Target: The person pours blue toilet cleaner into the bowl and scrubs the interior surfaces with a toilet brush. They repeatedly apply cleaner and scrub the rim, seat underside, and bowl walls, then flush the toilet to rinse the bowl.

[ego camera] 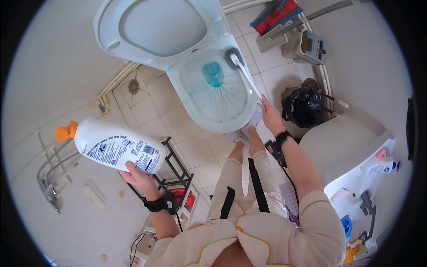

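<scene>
My left hand grips the base end of a large white cleaner bottle, which lies tilted with its orange cap flipped open and a printed label facing up. In my right hand is the white handle of a toilet brush. Its dark bristle head rests at the right side of the toilet bowl, near the rim. Blue-green liquid streaks the inside of the bowl and pools in its drain hole. The toilet's seat and lid are raised.
A bin with a black bag stands right of the toilet, beyond it a grey-lidded bucket and a red-and-blue mop head. A washbasin juts in at right. At left are a black metal rack and shower fittings.
</scene>
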`<action>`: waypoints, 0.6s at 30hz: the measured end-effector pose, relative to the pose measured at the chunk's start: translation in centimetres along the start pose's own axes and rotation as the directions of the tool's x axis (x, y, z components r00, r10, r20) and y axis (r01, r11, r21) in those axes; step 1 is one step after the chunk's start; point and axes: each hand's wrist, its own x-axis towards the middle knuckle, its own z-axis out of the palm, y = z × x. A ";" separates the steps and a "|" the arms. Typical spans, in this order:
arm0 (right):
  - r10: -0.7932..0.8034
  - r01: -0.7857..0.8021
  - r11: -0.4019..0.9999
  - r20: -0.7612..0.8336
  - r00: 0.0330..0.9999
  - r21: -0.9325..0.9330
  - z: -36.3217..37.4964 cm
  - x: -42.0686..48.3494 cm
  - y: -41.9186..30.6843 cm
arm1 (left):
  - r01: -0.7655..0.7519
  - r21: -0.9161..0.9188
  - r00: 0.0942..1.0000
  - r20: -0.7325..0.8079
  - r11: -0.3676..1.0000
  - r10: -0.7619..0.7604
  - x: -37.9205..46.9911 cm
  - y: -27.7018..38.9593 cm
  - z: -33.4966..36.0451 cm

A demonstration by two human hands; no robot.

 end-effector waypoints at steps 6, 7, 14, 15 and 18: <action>0.057 -0.054 0.968 -0.003 0.998 0.245 -1.3 -1.1 -2.2 | -0.042 -0.023 0.999 0.031 0.999 0.043 -1.8 3.6 3.1; 0.090 -0.105 0.970 0.076 0.993 0.221 -1.4 -2.5 -2.1 | -0.034 0.011 0.999 0.036 0.999 0.033 -2.1 3.9 3.7; 0.054 -0.075 0.896 0.062 0.997 0.437 0.8 -5.9 0.2 | -0.128 0.012 0.977 0.174 0.992 0.124 -3.4 5.6 4.6; 0.075 -0.077 0.857 0.025 0.997 0.509 0.9 -5.6 0.4 | -0.136 0.012 0.976 0.174 0.991 0.132 -3.6 5.5 4.5; 0.029 0.043 0.773 -0.103 0.994 0.633 -0.6 -3.4 0.0 | -0.155 0.026 0.974 0.170 0.988 0.148 -4.2 5.8 4.9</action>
